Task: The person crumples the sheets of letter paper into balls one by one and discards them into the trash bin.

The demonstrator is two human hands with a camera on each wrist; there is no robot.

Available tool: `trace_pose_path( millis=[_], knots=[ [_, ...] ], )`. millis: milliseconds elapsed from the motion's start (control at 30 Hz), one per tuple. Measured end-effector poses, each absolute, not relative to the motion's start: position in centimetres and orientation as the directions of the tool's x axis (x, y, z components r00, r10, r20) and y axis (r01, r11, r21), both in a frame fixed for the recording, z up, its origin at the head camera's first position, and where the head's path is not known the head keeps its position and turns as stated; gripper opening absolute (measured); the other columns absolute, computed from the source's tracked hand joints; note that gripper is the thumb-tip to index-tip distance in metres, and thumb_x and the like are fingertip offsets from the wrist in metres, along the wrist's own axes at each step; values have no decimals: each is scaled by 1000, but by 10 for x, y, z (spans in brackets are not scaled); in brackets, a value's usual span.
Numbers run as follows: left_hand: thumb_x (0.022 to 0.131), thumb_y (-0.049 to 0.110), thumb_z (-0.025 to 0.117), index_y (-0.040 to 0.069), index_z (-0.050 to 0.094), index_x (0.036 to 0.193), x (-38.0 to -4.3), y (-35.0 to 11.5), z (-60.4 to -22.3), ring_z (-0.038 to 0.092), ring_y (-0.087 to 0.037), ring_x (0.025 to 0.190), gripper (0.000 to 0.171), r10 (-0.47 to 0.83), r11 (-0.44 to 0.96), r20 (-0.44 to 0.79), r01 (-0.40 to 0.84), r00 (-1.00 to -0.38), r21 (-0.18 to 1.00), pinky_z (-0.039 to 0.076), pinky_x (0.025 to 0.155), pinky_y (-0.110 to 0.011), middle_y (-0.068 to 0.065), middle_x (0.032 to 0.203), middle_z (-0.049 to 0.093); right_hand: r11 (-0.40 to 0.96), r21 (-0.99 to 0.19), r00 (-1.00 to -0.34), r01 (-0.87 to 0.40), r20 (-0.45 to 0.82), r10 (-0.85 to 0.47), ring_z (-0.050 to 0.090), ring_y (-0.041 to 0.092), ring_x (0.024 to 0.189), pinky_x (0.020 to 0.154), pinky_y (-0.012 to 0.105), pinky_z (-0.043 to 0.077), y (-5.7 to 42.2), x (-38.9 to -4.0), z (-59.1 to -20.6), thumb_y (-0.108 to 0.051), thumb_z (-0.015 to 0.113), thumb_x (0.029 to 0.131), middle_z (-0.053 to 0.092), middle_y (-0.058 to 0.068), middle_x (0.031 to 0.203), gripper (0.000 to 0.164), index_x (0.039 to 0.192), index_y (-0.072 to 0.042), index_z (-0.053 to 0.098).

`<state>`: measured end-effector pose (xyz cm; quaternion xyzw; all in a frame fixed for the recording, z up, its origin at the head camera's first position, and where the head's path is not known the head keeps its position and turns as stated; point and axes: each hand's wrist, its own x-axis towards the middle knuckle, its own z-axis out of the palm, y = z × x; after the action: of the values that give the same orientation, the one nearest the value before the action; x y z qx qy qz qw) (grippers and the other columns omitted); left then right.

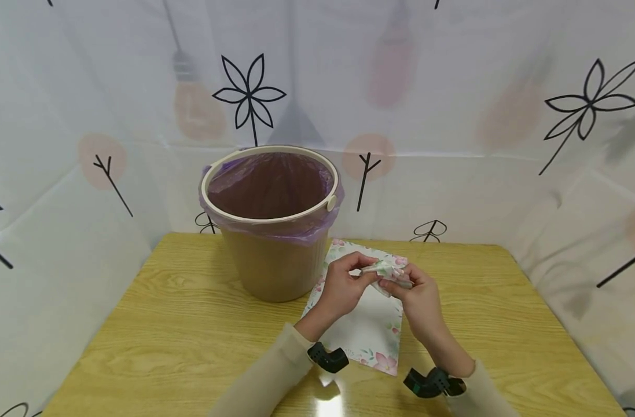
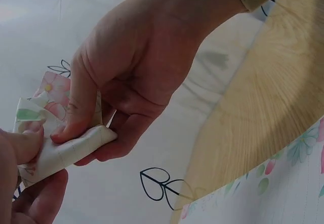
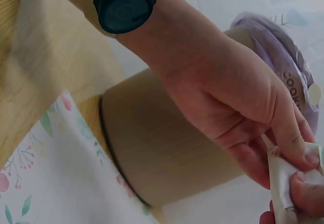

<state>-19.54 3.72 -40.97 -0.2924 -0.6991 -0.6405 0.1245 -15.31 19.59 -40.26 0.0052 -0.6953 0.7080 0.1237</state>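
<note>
Both hands hold a small, folded and crumpled piece of floral paper (image 1: 389, 269) above the table. My left hand (image 1: 343, 289) pinches its left side between thumb and fingers. My right hand (image 1: 420, 296) grips the right side, with the thumb pressed on top. In the left wrist view, the folded paper (image 2: 71, 150) shows pink flowers, a green leaf and faint ruled lines, and the right thumb lies across it. The right wrist view has the paper (image 3: 281, 178) partly cut off at the edge. Beneath the hands lies a flat white sheet with a floral border (image 1: 361, 324).
A beige bin (image 1: 275, 269) lined with a purple bag (image 1: 312, 231) stands left of the sheet, overlapping its edge in the head view. The wooden table (image 1: 182, 330) meets a patterned white cloth (image 1: 426, 133) at the back and sides. Each wrist wears a black camera.
</note>
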Motion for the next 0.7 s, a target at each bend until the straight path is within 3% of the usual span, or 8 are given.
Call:
trace_pose_path(
  millis=[200,400,567,700],
  knots=[
    [88,-2,73,3,70,105,-197,31,-407,67,-16,98,19,312,-30,500,518,-808,855,58,72,-27,-9,105,70,39,-979,-970,-200,203,137,67,11,86,70,24,56,199,-154,-402,7,72,87,68,-4,97,19,89,13,54],
    [86,-6,74,3,73,94,-193,33,-407,66,-13,84,12,255,6,596,618,-761,786,57,64,-24,-8,96,72,95,-967,-964,-236,246,99,68,10,88,74,24,57,199,-154,-400,15,64,88,65,-2,100,9,94,12,58],
    [87,-8,72,3,76,90,-194,34,-408,65,-11,79,13,241,-9,671,690,-701,723,55,60,-23,-9,91,72,72,-980,-970,-186,195,148,65,12,83,68,24,57,197,-154,-398,18,64,86,63,-1,93,8,88,11,63],
    [88,-3,73,3,76,97,-198,29,-408,67,-10,87,11,315,8,634,669,-707,743,57,66,-25,-9,97,73,31,-992,-980,-125,128,150,65,13,78,65,24,56,199,-155,-397,15,65,88,63,1,92,8,86,7,64]
  ],
)
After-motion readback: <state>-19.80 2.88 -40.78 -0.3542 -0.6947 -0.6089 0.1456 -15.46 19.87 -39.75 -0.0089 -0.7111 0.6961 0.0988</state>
